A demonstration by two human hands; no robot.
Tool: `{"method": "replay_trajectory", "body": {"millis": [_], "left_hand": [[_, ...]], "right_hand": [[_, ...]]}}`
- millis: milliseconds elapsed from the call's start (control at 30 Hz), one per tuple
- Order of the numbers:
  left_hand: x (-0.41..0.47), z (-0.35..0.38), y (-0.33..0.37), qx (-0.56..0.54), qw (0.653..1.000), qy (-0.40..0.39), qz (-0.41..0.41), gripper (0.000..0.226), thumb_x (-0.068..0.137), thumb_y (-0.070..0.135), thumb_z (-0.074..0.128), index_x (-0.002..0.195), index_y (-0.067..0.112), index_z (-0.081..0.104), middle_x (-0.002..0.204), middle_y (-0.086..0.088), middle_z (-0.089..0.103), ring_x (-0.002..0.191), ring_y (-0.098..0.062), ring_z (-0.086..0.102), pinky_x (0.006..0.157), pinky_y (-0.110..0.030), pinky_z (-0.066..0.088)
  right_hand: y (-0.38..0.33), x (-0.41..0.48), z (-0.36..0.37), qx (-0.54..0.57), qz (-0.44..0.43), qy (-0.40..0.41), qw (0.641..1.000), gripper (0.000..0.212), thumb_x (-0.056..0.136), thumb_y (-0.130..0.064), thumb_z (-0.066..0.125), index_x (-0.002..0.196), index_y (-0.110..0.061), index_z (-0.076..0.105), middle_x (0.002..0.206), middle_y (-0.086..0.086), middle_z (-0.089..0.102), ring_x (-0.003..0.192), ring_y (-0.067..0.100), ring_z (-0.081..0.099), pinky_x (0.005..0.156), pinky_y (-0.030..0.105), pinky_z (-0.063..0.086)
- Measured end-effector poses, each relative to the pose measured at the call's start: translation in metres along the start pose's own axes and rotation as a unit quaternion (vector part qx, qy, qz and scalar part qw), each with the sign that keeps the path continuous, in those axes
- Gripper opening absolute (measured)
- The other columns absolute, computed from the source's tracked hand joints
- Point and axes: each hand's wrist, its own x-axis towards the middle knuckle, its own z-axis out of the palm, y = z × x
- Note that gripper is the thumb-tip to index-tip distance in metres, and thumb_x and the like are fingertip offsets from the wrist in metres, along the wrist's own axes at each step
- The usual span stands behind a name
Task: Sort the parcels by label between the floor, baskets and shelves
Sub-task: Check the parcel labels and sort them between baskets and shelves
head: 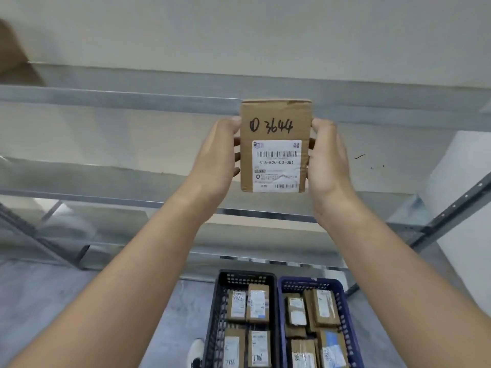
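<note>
Both forearms are raised in front of the person. The left hand (215, 155) grips the left edge of a small cardboard parcel (275, 123), fingers curled round behind it. The right hand (328, 160) grips the right edge in the same manner. The parcel is held upright in the air between the two hands, in front of the metal shelving (132, 99) and resting on nothing. Its face carries handwritten black marking "3644" preceded by a circled mark. Below that is a white shipping label (276, 166) with barcodes and the print "516-K20-00-081".

On the grey floor (39, 301) below the arms, a black basket (245, 274) and a blue basket (308, 281) stand side by side, touching, the black one on the left. Each holds several small labelled parcels: the black basket's (257, 304) lie in neat rows, the blue basket's (324, 308) are more loosely piled. A white shoe (195, 351) shows just left of the black basket.

Beyond, on the upper shelf's left end, part of a blurred cardboard box (13, 57) is visible against the pale wall (239, 35).
</note>
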Motion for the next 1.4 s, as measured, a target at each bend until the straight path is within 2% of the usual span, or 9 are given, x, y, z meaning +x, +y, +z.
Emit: {"method": "replay_trajectory", "body": {"millis": [200, 400, 533, 733, 933, 1133, 1200, 1300, 1400], "left_hand": [[0.017, -0.016, -0.062, 0.002, 0.998, 0.020, -0.056, 0.042, 0.105, 0.039, 0.031, 0.127, 0.018, 0.059, 0.095, 0.008, 0.074, 0.096, -0.016, 0.073, 0.097, -0.043, 0.055], [0.042, -0.037, -0.155, 0.014, 0.994, 0.012, -0.111, 0.039, 0.097, 0.053, 0.033, 0.115, 0.041, 0.065, 0.115, 0.005, 0.072, 0.106, -0.016, 0.072, 0.102, -0.047, 0.052], [0.060, -0.048, -0.221, 0.010, 0.987, 0.017, -0.158, 0.042, 0.094, 0.054, 0.035, 0.115, 0.037, 0.068, 0.109, 0.004, 0.075, 0.102, -0.017, 0.073, 0.095, -0.042, 0.055], [0.076, -0.059, -0.317, 0.012, 0.976, 0.012, -0.216, 0.042, 0.104, 0.046, 0.029, 0.116, 0.034, 0.068, 0.102, 0.005, 0.077, 0.099, -0.016, 0.073, 0.095, -0.042, 0.055], [0.075, -0.067, -0.404, 0.014, 0.959, 0.016, -0.282, 0.041, 0.104, 0.044, 0.032, 0.113, 0.032, 0.069, 0.098, 0.003, 0.078, 0.103, -0.023, 0.072, 0.102, -0.048, 0.053], [0.071, -0.072, -0.496, 0.031, 0.942, 0.004, -0.335, 0.053, 0.102, 0.044, 0.033, 0.075, 0.044, 0.078, 0.080, 0.014, 0.075, 0.101, -0.023, 0.067, 0.103, -0.050, 0.050], [0.071, -0.073, -0.529, 0.036, 0.939, 0.006, -0.341, 0.056, 0.103, 0.044, 0.030, 0.072, 0.042, 0.077, 0.075, 0.017, 0.073, 0.092, -0.016, 0.067, 0.099, -0.048, 0.051], [0.070, -0.074, -0.577, 0.047, 0.935, 0.013, -0.352, 0.056, 0.105, 0.044, 0.028, 0.076, 0.032, 0.075, 0.069, 0.014, 0.072, 0.070, -0.004, 0.069, 0.076, -0.032, 0.058], [0.072, -0.075, -0.618, 0.048, 0.926, 0.031, -0.374, 0.047, 0.106, 0.043, 0.029, 0.087, 0.026, 0.069, 0.064, 0.014, 0.071, 0.060, 0.000, 0.067, 0.062, -0.026, 0.057]], "right_hand": [[0.065, 0.000, 0.012, -0.027, 0.054, -0.020, 0.998, 0.037, 0.114, -0.042, 0.035, 0.135, -0.023, 0.059, 0.100, -0.007, 0.079, 0.080, -0.002, 0.074, 0.065, 0.027, 0.056], [0.151, 0.006, 0.029, -0.040, 0.112, 0.002, 0.993, 0.033, 0.114, -0.040, 0.035, 0.137, -0.031, 0.057, 0.101, -0.012, 0.079, 0.091, -0.001, 0.075, 0.078, 0.032, 0.058], [0.218, 0.007, 0.038, -0.066, 0.151, 0.004, 0.986, 0.032, 0.115, -0.040, 0.037, 0.136, -0.027, 0.057, 0.084, -0.024, 0.074, 0.077, -0.015, 0.067, 0.064, 0.016, 0.052], [0.316, 0.000, 0.049, -0.086, 0.194, -0.010, 0.977, 0.027, 0.116, -0.035, 0.038, 0.132, -0.025, 0.058, 0.095, -0.018, 0.073, 0.082, -0.018, 0.065, 0.059, 0.005, 0.047], [0.406, -0.015, 0.056, -0.066, 0.263, -0.034, 0.962, 0.023, 0.115, -0.042, 0.043, 0.132, -0.036, 0.057, 0.107, -0.014, 0.080, 0.095, -0.002, 0.075, 0.072, 0.024, 0.057], [0.501, -0.024, 0.063, -0.152, 0.282, -0.090, 0.943, 0.045, 0.097, -0.060, 0.035, 0.126, -0.042, 0.066, 0.125, -0.006, 0.074, 0.118, 0.011, 0.069, 0.095, 0.042, 0.062], [0.533, -0.027, 0.064, -0.175, 0.295, -0.115, 0.932, 0.047, 0.100, -0.060, 0.031, 0.126, -0.043, 0.067, 0.130, -0.005, 0.070, 0.126, 0.014, 0.062, 0.104, 0.047, 0.055], [0.571, -0.028, 0.064, -0.181, 0.317, -0.133, 0.921, 0.034, 0.113, -0.044, 0.034, 0.119, -0.038, 0.067, 0.113, -0.018, 0.074, 0.106, -0.003, 0.065, 0.086, 0.025, 0.049], [0.605, -0.031, 0.067, -0.181, 0.343, -0.135, 0.912, 0.035, 0.114, -0.041, 0.034, 0.118, -0.034, 0.068, 0.110, -0.015, 0.074, 0.105, 0.001, 0.066, 0.081, 0.026, 0.047]]}}
